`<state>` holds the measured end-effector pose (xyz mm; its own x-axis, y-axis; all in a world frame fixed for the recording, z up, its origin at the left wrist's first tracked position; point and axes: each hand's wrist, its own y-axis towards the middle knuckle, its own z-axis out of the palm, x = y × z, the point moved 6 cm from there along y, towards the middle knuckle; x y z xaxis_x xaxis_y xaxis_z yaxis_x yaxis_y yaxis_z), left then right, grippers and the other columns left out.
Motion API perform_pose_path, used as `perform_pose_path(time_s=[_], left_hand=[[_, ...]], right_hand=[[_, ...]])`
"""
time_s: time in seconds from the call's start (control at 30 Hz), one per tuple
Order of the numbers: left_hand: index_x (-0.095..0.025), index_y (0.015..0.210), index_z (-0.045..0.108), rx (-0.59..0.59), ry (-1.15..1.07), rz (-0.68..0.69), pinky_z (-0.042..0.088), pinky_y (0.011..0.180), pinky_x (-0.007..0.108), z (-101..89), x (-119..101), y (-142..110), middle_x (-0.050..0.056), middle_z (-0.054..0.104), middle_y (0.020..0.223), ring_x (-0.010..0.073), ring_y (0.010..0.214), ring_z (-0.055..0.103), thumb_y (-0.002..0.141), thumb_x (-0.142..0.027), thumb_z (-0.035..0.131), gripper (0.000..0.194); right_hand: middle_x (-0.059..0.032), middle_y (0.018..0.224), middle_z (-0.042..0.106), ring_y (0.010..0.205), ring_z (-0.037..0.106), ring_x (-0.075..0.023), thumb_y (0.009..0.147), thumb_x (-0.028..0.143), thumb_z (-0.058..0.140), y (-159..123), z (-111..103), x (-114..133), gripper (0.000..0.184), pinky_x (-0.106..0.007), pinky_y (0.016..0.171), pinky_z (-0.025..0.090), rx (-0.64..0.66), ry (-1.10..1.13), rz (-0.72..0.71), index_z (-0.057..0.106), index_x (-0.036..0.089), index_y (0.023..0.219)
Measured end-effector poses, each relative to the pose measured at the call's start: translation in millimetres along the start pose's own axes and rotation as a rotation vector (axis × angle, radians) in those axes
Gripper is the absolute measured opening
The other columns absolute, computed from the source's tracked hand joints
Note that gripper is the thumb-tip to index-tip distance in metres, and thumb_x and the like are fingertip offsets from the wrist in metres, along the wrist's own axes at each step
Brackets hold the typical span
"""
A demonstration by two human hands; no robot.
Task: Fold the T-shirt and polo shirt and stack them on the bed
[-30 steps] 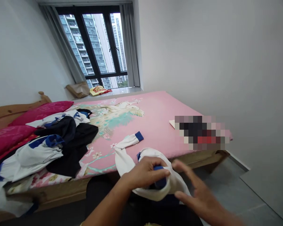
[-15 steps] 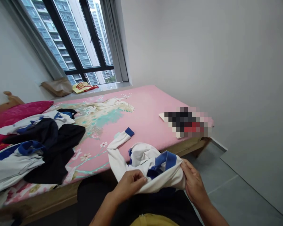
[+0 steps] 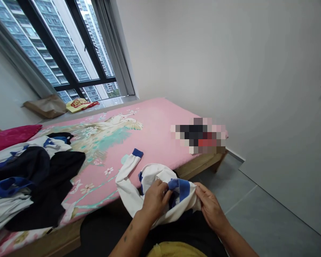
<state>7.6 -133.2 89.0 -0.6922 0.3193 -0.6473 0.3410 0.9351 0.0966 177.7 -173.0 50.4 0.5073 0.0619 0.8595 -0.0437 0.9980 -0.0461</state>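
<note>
A white long-sleeved shirt (image 3: 159,173) with blue trim lies bunched over my lap and the bed's edge. One of its sleeves, ending in a blue cuff, stretches out on the pink sheet. My left hand (image 3: 156,196) is closed on the cloth beside the blue band, its fingertips partly hidden. At the right end of that band, my right hand (image 3: 210,205) pinches the white fabric between thumb and fingers. The blue band (image 3: 183,187) stands folded up between the two hands.
A heap of clothes, including a black garment (image 3: 66,175), lies on the bed at left near a magenta pillow (image 3: 14,137). The pink sheet (image 3: 155,125) covers the bed. A blurred-out item (image 3: 200,134) sits at its right corner. A brown bag (image 3: 48,107) rests by the window.
My left hand has moved up and right from the shirt's lower edge to the blue band. My right hand keeps its grip. The view has turned slightly to the right.
</note>
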Motion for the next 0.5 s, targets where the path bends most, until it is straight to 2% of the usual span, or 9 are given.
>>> perform_pose_path(time_s=[0.07,0.17,0.23,0.3,0.33,0.4,0.43,0.5], left_hand=[[-0.017,0.071,0.055,0.031,-0.249,-0.033,0.036,0.068,0.028,-8.2,-2,3,0.002,0.053,0.073,0.0158,0.073,0.048,0.086,-0.042,0.047,0.030],[-0.016,0.070,0.054,0.088,-0.798,-0.244,0.037,0.060,0.025,-19.7,-2,6,-0.002,0.052,0.062,0.0111,0.059,0.045,0.085,-0.050,0.050,0.037],[-0.015,0.079,0.059,0.061,-1.048,-0.371,0.042,0.062,0.026,-26.1,-3,6,-0.001,0.058,0.063,0.0116,0.058,0.051,0.083,-0.050,0.055,0.035],[-0.014,0.089,0.063,0.028,-1.188,-0.476,0.046,0.066,0.028,-25.9,-3,6,0.002,0.064,0.068,0.0149,0.062,0.058,0.082,-0.048,0.058,0.035],[-0.013,0.093,0.064,0.024,-1.239,-0.520,0.048,0.068,0.030,-22.4,-4,6,0.004,0.066,0.071,0.0169,0.065,0.061,0.082,-0.047,0.059,0.037],[-0.011,0.101,0.064,0.034,-1.317,-0.561,0.050,0.071,0.033,-11.8,-6,5,0.008,0.069,0.076,0.0200,0.070,0.064,0.080,-0.047,0.061,0.041],[-0.011,0.104,0.064,0.027,-1.341,-0.554,0.051,0.072,0.033,-7.0,-8,4,0.009,0.070,0.078,0.0208,0.072,0.065,0.080,-0.047,0.061,0.043],[-0.011,0.108,0.063,-0.029,-1.351,-0.505,0.051,0.075,0.034,-1.4,-9,2,0.009,0.070,0.083,0.0217,0.078,0.066,0.080,-0.048,0.061,0.046]], right_hand=[[-0.0040,0.088,0.064,0.072,0.054,-0.0133,0.087,0.044,0.055,6,-10,-3,0.030,-0.025,0.067,0.043,-0.057,-0.005,-0.002,0.062,0.018,0.101],[-0.0045,0.086,0.063,0.076,0.055,-0.0159,0.083,0.049,0.057,13,-29,-1,0.036,-0.027,0.070,0.044,-0.211,-0.128,-0.027,0.062,0.016,0.095],[-0.0047,0.089,0.062,0.082,0.056,-0.0175,0.080,0.048,0.060,9,-36,14,0.035,-0.028,0.073,0.045,-0.341,-0.267,-0.139,0.060,0.017,0.095],[-0.0045,0.094,0.061,0.089,0.056,-0.0178,0.081,0.043,0.059,-2,-30,40,0.029,-0.028,0.078,0.044,-0.413,-0.400,-0.331,0.059,0.019,0.098],[-0.0047,0.094,0.061,0.090,0.056,-0.0178,0.083,0.040,0.058,-7,-20,53,0.025,-0.028,0.080,0.044,-0.385,-0.468,-0.423,0.059,0.020,0.097],[-0.0053,0.093,0.062,0.089,0.056,-0.0180,0.085,0.036,0.055,-13,7,70,0.020,-0.028,0.080,0.043,-0.217,-0.644,-0.516,0.061,0.021,0.097],[-0.0053,0.091,0.062,0.086,0.057,-0.0179,0.084,0.036,0.056,-14,22,71,0.020,-0.028,0.078,0.043,-0.113,-0.750,-0.502,0.062,0.021,0.096],[-0.0035,0.083,0.064,0.075,0.057,-0.0163,0.083,0.038,0.058,-11,45,60,0.019,-0.026,0.068,0.041,0.067,-0.961,-0.375,0.063,0.022,0.092]])
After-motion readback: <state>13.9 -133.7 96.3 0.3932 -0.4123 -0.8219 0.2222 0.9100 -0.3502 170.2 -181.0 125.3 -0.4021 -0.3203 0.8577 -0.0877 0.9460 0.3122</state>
